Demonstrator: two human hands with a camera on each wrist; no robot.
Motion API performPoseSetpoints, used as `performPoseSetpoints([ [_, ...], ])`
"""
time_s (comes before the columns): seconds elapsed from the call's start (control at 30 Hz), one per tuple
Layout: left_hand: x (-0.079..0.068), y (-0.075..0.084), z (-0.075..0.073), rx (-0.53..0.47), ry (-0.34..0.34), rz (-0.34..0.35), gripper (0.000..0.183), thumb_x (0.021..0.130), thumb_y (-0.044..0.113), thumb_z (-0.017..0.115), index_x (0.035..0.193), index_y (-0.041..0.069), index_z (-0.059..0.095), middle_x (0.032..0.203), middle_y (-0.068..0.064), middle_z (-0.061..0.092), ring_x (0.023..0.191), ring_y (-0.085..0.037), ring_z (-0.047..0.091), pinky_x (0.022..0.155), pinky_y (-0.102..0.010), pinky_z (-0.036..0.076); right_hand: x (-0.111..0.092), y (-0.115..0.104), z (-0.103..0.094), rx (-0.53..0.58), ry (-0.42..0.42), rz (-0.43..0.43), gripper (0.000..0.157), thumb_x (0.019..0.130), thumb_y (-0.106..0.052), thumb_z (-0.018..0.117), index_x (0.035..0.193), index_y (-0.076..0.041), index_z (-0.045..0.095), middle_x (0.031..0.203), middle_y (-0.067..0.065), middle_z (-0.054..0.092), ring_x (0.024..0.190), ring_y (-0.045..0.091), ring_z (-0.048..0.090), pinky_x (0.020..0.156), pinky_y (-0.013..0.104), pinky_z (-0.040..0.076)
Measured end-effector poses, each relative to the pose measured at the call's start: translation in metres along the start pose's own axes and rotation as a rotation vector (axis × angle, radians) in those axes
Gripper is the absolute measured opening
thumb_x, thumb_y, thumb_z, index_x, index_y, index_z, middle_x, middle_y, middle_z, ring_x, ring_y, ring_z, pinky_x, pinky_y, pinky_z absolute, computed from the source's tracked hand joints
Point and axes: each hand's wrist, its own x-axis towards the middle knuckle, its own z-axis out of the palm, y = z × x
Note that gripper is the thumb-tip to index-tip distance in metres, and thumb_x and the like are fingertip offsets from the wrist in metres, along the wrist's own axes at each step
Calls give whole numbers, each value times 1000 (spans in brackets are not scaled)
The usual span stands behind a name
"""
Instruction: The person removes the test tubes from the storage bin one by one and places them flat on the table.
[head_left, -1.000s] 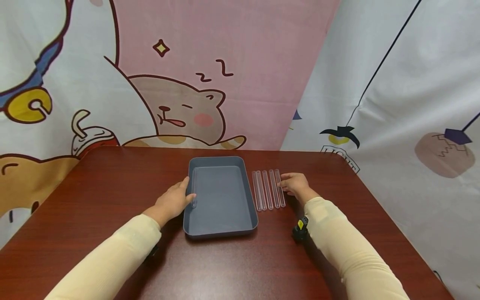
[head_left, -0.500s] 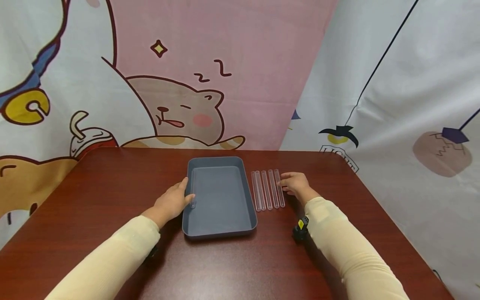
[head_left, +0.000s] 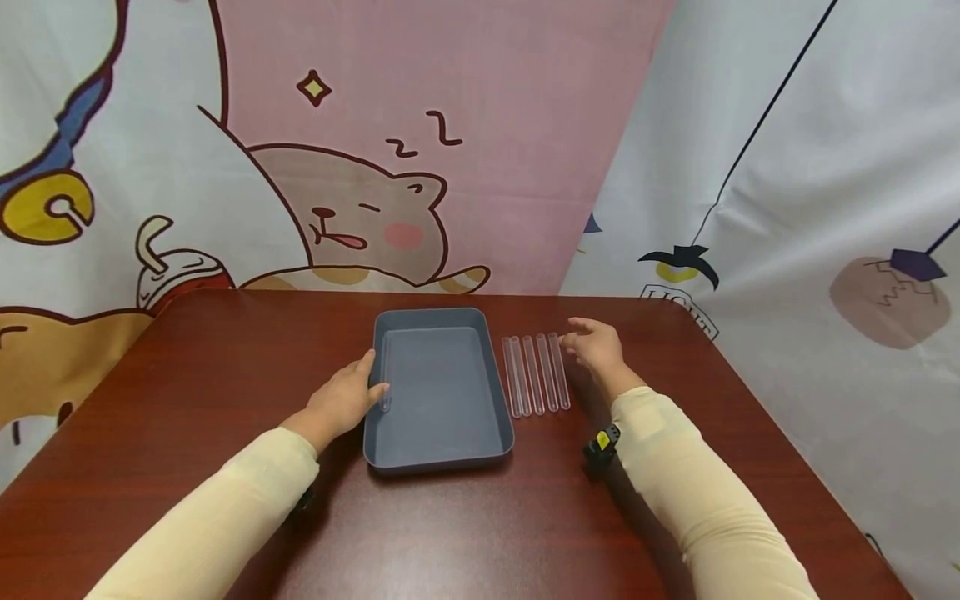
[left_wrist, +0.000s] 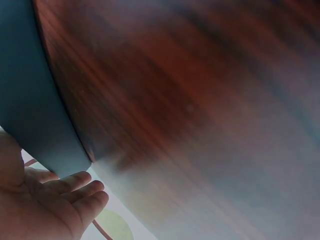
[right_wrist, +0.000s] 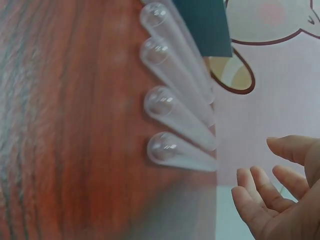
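Observation:
A grey rectangular tray point(head_left: 442, 400) lies on the table. Along its left wall, inside, is one clear test tube point(head_left: 386, 367). My left hand point(head_left: 341, 400) rests at the left rim, thumb over the edge and fingers outside. In the left wrist view those fingers point(left_wrist: 82, 192) are relaxed and nearly straight beside the tray's wall. Right of the tray, several clear round-ended test tubes point(head_left: 541, 375) lie side by side. Beyond the upper end of the rightmost tube point(head_left: 559, 371), my right hand point(head_left: 596, 346) is raised, fingers apart and holding nothing.
The dark red-brown wooden table point(head_left: 457, 533) reaches back to a cartoon-printed cloth point(head_left: 480, 150). A small black device with a yellow mark point(head_left: 602, 446) sits under the right wrist.
My right hand has lifted slightly up and away from the rightmost test tube, and its fingers have spread. The left hand and the tray stay in place; the head view has shifted slightly.

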Motion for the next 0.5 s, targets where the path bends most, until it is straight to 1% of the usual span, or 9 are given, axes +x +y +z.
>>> performPoseSetpoints([
  [0.07, -1, 0, -1, 1, -1, -2, 72, 102, 32, 48, 153, -3, 10, 154, -28, 24, 140, -45, 25, 110, -58, 27, 0, -3, 1, -8, 2, -39, 49, 93, -6, 57, 141, -2, 48, 121, 26, 62, 111, 37, 60, 93, 47, 49],
  [0.13, -1, -1, -1, -2, -3, -6, 72, 102, 32, 48, 153, -2, 10, 154, -28, 24, 140, -45, 25, 110, -58, 27, -1, -6, 2, -43, 7, -76, 50, 93, -7, 57, 141, -1, 47, 120, 26, 62, 110, 36, 60, 92, 46, 48],
  [0.27, -2, -1, -2, -3, -8, -8, 72, 102, 32, 47, 153, -2, 9, 154, -28, 24, 140, -45, 25, 110, -58, 27, -3, -11, 4, -91, 18, -114, 50, 94, -9, 58, 142, -2, 47, 120, 23, 61, 110, 33, 59, 91, 42, 48],
  [0.5, -1, 1, 1, 9, -3, -12, 71, 103, 31, 47, 153, -2, 10, 154, -27, 25, 140, -44, 26, 110, -57, 28, -9, -19, 10, -78, 20, -167, 49, 93, -9, 62, 140, -2, 49, 120, 24, 61, 108, 34, 60, 90, 41, 49],
])
